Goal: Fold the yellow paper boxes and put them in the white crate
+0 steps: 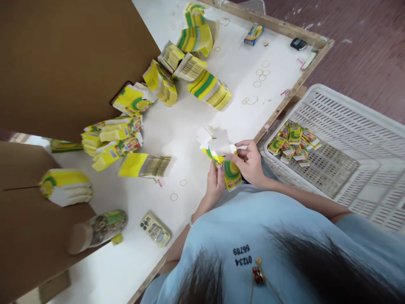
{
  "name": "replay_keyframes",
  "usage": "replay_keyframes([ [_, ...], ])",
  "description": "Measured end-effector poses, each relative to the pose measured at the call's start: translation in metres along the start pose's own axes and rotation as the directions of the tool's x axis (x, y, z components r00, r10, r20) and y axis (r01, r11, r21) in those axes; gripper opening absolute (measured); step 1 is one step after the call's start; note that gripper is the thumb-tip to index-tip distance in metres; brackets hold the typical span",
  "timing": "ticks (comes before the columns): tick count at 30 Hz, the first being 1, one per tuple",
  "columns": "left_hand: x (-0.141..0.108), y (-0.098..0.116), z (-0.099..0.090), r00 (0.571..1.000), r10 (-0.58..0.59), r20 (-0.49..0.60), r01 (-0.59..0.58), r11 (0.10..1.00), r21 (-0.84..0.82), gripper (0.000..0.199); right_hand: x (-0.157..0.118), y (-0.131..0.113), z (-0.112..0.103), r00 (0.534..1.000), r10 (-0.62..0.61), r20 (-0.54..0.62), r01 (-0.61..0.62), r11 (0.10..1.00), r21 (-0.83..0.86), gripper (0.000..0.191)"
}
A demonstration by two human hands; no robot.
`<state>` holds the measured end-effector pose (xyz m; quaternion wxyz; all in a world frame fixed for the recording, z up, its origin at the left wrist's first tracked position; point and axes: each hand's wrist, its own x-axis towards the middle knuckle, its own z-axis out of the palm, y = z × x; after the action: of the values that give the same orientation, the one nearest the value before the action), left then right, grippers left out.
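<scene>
A yellow and green printed carton [233, 174] with white flaps is between my two hands at the table's near edge. My left hand [216, 181] pinches its lower left side, thumb and fingers pressed together. On the other side my right hand [249, 162] grips the carton near its white flap, with the index finger bent over the edge. Pale grey inner faces of the flaps [220, 143] stick up beyond the fingers. Whether it is one carton or several layered together I cannot tell.
Bundles of flat yellow cartons [210, 89] lie across the white table [190, 135]. At right, a white plastic basket [363, 109] holds small folded boxes [295, 141]. A phone [156, 229], a jar [107, 228], a blue box [254, 33] and rubber bands [261, 74] lie around. Large cardboard boxes [76, 63] stand left.
</scene>
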<state>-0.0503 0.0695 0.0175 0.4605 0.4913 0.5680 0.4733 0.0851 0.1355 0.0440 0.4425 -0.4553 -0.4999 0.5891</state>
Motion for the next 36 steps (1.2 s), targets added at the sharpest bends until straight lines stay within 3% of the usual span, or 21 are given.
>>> replay_keyframes([
  [3, -0.008, 0.004, 0.003, 0.993, -0.006, -0.114, -0.008, 0.993, -0.115, 0.064, -0.01, 0.005, -0.01, 0.994, -0.067, 0.09, 0.071, 0.997, -0.039, 0.047],
  [6, -0.015, 0.006, 0.001, 0.992, -0.024, -0.127, 0.002, 0.986, -0.167, 0.074, -0.013, 0.006, -0.021, 0.976, -0.108, 0.19, 0.12, 0.992, -0.05, 0.044],
  [10, -0.017, 0.009, -0.007, 0.994, -0.103, 0.033, 0.107, 0.979, -0.172, 0.056, -0.009, 0.006, -0.032, 0.954, -0.038, 0.299, 0.055, 0.997, -0.051, 0.038],
  [12, -0.015, 0.01, -0.009, 0.992, -0.093, 0.089, 0.106, 0.981, -0.162, 0.041, -0.007, 0.006, -0.035, 0.943, -0.019, 0.333, 0.056, 0.993, -0.101, 0.039],
  [15, -0.011, 0.009, -0.006, 0.997, -0.042, 0.058, 0.05, 0.99, -0.135, 0.035, -0.008, 0.008, -0.035, 0.955, -0.086, 0.285, 0.125, 0.984, -0.124, 0.038],
  [18, -0.01, 0.007, -0.001, 0.998, -0.055, -0.007, 0.053, 0.987, -0.153, 0.063, -0.01, 0.013, -0.04, 0.957, -0.18, 0.227, 0.207, 0.973, -0.105, 0.035],
  [20, -0.011, 0.006, 0.0, 0.997, -0.071, 0.005, 0.07, 0.984, -0.162, 0.068, -0.008, 0.015, -0.048, 0.914, -0.236, 0.33, 0.293, 0.947, -0.134, 0.036],
  [23, -0.011, 0.007, -0.003, 0.998, -0.047, 0.034, 0.052, 0.989, -0.137, 0.054, -0.004, 0.015, -0.061, 0.804, -0.288, 0.52, 0.411, 0.901, -0.136, 0.043],
  [24, -0.01, 0.008, -0.004, 0.999, -0.032, 0.016, 0.034, 0.993, -0.111, 0.051, -0.004, 0.013, -0.063, 0.787, -0.282, 0.548, 0.413, 0.902, -0.129, 0.047],
  [26, -0.008, 0.01, -0.007, 0.999, -0.013, -0.034, 0.011, 0.999, -0.045, 0.041, -0.005, 0.007, -0.062, 0.809, -0.198, 0.553, 0.325, 0.935, -0.141, 0.053],
  [28, -0.006, 0.013, -0.008, 0.999, 0.0, -0.05, 0.0, 1.0, 0.008, 0.034, -0.008, 0.001, -0.057, 0.837, -0.032, 0.546, 0.127, 0.982, -0.137, 0.059],
  [30, -0.004, 0.015, -0.007, 0.999, 0.015, -0.05, -0.015, 1.0, 0.009, 0.031, -0.01, -0.003, -0.051, 0.821, 0.112, 0.56, -0.074, 0.993, -0.09, 0.062],
  [32, -0.004, 0.015, -0.005, 0.998, 0.016, -0.061, -0.017, 0.999, -0.031, 0.031, -0.009, -0.004, -0.05, 0.801, 0.155, 0.578, -0.169, 0.985, -0.03, 0.058],
  [34, -0.005, 0.014, -0.002, 0.998, 0.0, -0.058, -0.006, 0.995, -0.098, 0.036, -0.005, -0.005, -0.052, 0.805, 0.153, 0.573, -0.192, 0.981, 0.007, 0.054],
  [36, -0.008, 0.01, -0.001, 0.999, 0.006, -0.043, -0.012, 0.991, -0.136, 0.037, 0.0, -0.004, -0.057, 0.78, 0.162, 0.604, -0.236, 0.971, 0.044, 0.057],
])
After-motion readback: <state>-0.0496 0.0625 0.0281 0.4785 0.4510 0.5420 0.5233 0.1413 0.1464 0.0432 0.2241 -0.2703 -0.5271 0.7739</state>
